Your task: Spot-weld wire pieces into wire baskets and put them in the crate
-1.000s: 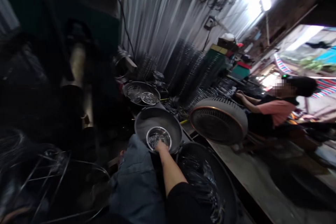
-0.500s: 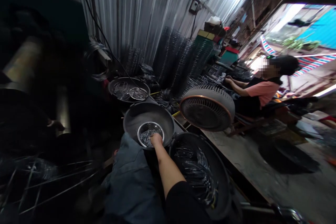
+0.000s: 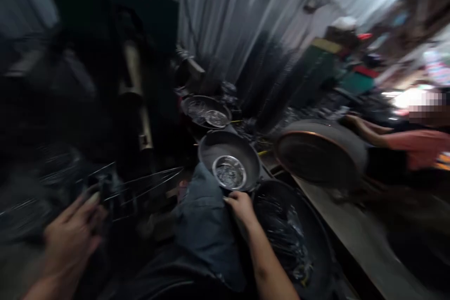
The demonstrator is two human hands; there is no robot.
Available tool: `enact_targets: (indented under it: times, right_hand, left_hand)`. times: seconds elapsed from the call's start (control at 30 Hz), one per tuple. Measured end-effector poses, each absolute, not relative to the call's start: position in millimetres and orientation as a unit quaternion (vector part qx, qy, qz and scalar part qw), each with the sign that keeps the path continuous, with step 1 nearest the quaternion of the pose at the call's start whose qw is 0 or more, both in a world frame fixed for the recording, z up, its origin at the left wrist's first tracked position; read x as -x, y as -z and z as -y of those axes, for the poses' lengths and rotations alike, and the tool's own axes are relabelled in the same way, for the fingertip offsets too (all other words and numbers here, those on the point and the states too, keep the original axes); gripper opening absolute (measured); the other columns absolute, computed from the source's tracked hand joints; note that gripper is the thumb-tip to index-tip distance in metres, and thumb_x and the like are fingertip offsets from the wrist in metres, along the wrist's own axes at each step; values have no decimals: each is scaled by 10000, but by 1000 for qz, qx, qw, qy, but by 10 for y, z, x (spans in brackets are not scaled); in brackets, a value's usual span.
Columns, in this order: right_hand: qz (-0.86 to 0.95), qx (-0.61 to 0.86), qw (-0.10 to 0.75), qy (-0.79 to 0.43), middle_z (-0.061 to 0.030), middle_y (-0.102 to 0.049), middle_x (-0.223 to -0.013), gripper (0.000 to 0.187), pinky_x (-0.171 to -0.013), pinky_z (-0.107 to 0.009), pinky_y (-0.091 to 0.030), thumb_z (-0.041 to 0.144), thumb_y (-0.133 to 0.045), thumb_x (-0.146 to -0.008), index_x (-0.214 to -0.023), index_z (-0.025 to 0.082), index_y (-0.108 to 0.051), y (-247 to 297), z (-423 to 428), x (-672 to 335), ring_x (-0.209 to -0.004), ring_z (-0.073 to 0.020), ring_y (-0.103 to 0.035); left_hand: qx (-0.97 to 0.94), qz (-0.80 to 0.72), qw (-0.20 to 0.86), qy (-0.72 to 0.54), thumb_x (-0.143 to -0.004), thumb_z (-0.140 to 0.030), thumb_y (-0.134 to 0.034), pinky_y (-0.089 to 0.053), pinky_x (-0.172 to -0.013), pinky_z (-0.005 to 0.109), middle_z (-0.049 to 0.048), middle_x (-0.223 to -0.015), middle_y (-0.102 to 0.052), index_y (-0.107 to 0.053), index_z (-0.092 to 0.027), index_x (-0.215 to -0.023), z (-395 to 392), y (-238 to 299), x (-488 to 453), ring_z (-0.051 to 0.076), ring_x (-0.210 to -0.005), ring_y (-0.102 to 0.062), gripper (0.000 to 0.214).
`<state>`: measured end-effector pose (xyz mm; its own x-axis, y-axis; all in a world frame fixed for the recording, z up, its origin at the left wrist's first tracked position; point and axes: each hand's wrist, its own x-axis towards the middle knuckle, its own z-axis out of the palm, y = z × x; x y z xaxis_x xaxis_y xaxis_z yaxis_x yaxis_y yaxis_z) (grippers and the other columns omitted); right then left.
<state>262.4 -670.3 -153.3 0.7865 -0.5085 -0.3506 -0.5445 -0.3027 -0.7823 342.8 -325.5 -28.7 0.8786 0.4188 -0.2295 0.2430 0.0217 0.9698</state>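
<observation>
My right hand [image 3: 241, 206] is just outside the near rim of a dark round pan [image 3: 207, 143], fingers drawn together in a pinch. What they hold, if anything, is too small to make out. Inside that pan sits a shiny metal bowl [image 3: 215, 168] with many small metal pieces [image 3: 230, 174]. My left hand [image 3: 75, 227] is at the lower left, smeared by motion, beside a thin wire frame [image 3: 147, 187]. Whether its fingers grip the wire cannot be seen.
A dark tub [image 3: 325, 243] of bent wire pieces [image 3: 284, 234] stands at right. Behind are another pan [image 3: 190, 103], a round fan [image 3: 316, 154] and a seated person [image 3: 418, 145]. A dark machine [image 3: 140, 103] rises at left before a corrugated metal wall [image 3: 225, 18].
My right hand has come out of the metal bowl toward me. My left hand has come into view at lower left. The view has swung left.
</observation>
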Motion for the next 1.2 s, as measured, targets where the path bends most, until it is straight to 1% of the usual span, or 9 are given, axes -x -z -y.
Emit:
enact_targets:
  times: [0.07, 0.13, 0.27, 0.63, 0.77, 0.87, 0.97, 1.1, 1.2]
  right_hand:
    - [-314, 797, 516, 0, -71, -615, -741, 283, -616, -142, -357, 301, -627, -632, -749, 50, -686, 1414, 6702, -2653, -679, -94, -520]
    - [-339, 732, 592, 20, -72, -584, -658, 433, -512, -151, -332, 374, -651, -588, -863, 40, -665, 1258, 6612, -2782, -536, -82, -472]
    - [-296, 584, 755, -33, -44, -554, -640, 646, -407, -139, -298, 391, -775, -418, -926, 53, -565, 906, 6065, -3112, -441, -70, -446]
    - [-179, 436, 872, -133, -19, -554, -653, 469, -403, -129, -327, 290, -765, -526, -838, 78, -487, 637, 4953, -3509, -437, -42, -459]
    - [-189, 438, 872, -112, 6, -526, -623, 494, -384, -133, -318, 291, -757, -490, -839, 97, -465, 572, 4921, -3552, -411, -41, -424]
    - [-200, 454, 864, -81, 7, -517, -616, 495, -378, -135, -321, 297, -752, -470, -823, 96, -470, 537, 4875, -3559, -410, -44, -422]
    - [-199, 477, 854, -50, 7, -502, -605, 466, -370, -134, -315, 305, -739, -469, -790, 84, -483, 546, 4835, -3556, -405, -41, -415]
    - [-187, 489, 850, -58, 3, -502, -609, 447, -371, -144, -328, 306, -724, -470, -777, 79, -491, 580, 4839, -3527, -401, -42, -412]
    - [-187, 488, 850, -64, -3, -504, -607, 440, -376, -137, -332, 301, -723, -473, -771, 77, -489, 591, 4893, -3488, -416, -48, -435]
  left_hand:
    - [-608, -258, 751, -28, -654, -281, -706, -345, -483, 138, -48, -568, -437, -619, -193, -937, 3237, 373, -3409, 19, -487, -402, 309]
    - [-554, -204, 807, -24, -648, -284, -731, -272, -441, 139, -59, -492, -313, -622, -164, -982, 3223, 467, -3399, 8, -435, -288, 371]
    - [-551, -183, 810, -81, -669, -335, -722, -190, -389, 166, -63, -469, -286, -603, -106, -1022, 3207, 624, -3360, 29, -403, -250, 438]
    - [-514, -214, 828, -69, -661, -378, -718, -192, -393, 170, -67, -442, -271, -593, -99, -1030, 3153, 738, -3246, 37, -397, -238, 480]
    - [-539, -218, 812, -51, -655, -425, -716, -377, -537, 175, -9, -600, -478, -598, -116, -1111, 3107, 851, -3235, 54, -540, -427, 563]
    - [-671, -199, 709, -81, -706, -479, -656, -437, -792, 252, 74, -969, -566, -569, -124, -1188, 3006, 934, -3217, 111, -817, -516, 604]
    - [-862, -46, 480, -158, -762, -489, -596, -355, -971, 322, 94, -1184, -501, -539, -133, -1238, 2987, 810, -3224, 174, -1062, -463, 597]
    - [-954, 142, 246, -93, -702, -537, -632, -331, -881, 395, 72, -1197, -518, -533, -190, -1248, 3193, 428, -3335, 231, -1075, -424, 654]
    - [-962, 186, 199, -23, -747, -452, -583, -301, -806, 389, 21, -1078, -572, -597, -279, -1145, 3357, 271, -3456, 210, -989, -441, 434]
